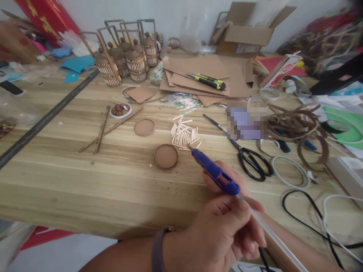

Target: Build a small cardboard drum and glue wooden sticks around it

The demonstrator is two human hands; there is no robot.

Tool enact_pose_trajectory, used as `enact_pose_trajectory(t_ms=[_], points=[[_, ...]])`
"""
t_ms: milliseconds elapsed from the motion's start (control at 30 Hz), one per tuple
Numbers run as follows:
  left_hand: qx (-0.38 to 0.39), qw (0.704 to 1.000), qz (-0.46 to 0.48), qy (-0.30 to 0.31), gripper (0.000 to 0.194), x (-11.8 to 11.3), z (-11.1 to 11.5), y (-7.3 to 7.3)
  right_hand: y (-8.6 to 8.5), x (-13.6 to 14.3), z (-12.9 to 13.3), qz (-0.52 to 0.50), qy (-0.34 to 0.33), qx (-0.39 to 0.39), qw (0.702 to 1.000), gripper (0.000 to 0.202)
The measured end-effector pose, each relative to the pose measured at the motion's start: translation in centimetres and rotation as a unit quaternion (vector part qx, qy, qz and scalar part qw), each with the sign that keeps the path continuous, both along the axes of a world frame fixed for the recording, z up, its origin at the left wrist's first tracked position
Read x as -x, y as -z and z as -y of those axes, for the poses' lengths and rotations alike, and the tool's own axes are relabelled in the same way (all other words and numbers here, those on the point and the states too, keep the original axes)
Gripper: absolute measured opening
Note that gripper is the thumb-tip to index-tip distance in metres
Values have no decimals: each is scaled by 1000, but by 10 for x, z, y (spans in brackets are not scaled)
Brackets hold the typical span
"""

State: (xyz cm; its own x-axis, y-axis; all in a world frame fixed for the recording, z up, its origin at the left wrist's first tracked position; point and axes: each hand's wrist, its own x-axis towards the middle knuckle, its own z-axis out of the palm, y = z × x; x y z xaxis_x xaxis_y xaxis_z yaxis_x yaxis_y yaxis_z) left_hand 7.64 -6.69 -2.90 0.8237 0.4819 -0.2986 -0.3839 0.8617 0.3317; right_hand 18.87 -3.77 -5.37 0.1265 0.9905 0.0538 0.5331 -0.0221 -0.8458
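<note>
A blue glue gun (215, 172) points to the upper left, its nozzle just short of a pile of short wooden sticks (184, 132). My right hand (238, 176) is wrapped round it from below, partly hidden behind its body. My left hand (224, 223), wearing a wristband, pinches the clear glue stick (275, 234) where it enters the gun's rear. Left of the nozzle lies a round cardboard disc with a braided rim (166, 156). A second, similar disc (144, 127) sits behind it.
Black scissors (252, 162) and a tape roll (290, 172) lie to the right, near coiled brown strips (292, 121). A yellow-black utility knife (210, 81) rests on cardboard sheets (195, 66). Small lidded woven baskets (136, 66) with tall handles stand at the back left. Cords (306, 219) run at front right.
</note>
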Motion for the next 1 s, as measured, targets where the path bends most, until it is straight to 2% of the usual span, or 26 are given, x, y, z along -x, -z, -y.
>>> enact_pose_trajectory(t_ms=[133, 200, 233, 267, 300, 333, 400, 467, 500, 533, 567, 600, 667, 767, 900, 1000], points=[[-105, 986, -67, 112, 60, 31, -4, -6, -2, -5, -4, -18, 51, 51, 997, 24], [-173, 968, -148, 104, 48, 53, -15, -17, -2, -7, -8, -66, 59, 77, 993, 28], [-233, 950, -191, 81, 40, 64, -23, -22, -2, -8, -10, -92, 53, 75, 992, 29], [-308, 919, -242, 44, 32, 75, -34, -27, -2, -9, -11, -115, 41, 67, 990, 30], [-384, 873, -300, 10, 28, 85, -47, -32, -1, -10, -12, -133, 30, 58, 989, 31], [-458, 811, -362, -34, 25, 94, -61, -35, 1, -10, -13, -146, 21, 54, 988, 31], [-599, 644, -462, -114, 23, 109, -90, -36, 3, -11, -14, -162, 6, 59, 985, 33], [-700, 457, -540, -98, 23, 118, -117, -31, 6, -12, -15, -176, 0, 67, 982, 35], [-739, 380, -552, -68, 30, 121, -127, -25, 7, -12, -15, -185, 0, 69, 980, 36], [-767, 324, -553, -38, 42, 123, -134, -19, 8, -13, -16, -195, 4, 69, 978, 37], [-783, 292, -550, -2, 55, 124, -139, -11, 8, -13, -16, -204, 10, 69, 976, 38], [-790, 279, -545, 32, 68, 125, -142, -3, 8, -13, -17, -212, 17, 70, 975, 38], [-793, 273, -539, 81, 88, 126, -141, 12, 7, -13, -18, -222, 25, 72, 972, 37], [-791, 278, -535, 103, 102, 130, -139, 27, 4, -12, -18, -221, 20, 75, 972, 35], [-787, 296, -534, 84, 99, 134, -143, 30, 2, -12, -17, -200, 2, 92, 975, 35], [-789, 324, -517, 70, 89, 134, -146, 28, 2, -15, -14, -158, -22, 122, 980, 36]])
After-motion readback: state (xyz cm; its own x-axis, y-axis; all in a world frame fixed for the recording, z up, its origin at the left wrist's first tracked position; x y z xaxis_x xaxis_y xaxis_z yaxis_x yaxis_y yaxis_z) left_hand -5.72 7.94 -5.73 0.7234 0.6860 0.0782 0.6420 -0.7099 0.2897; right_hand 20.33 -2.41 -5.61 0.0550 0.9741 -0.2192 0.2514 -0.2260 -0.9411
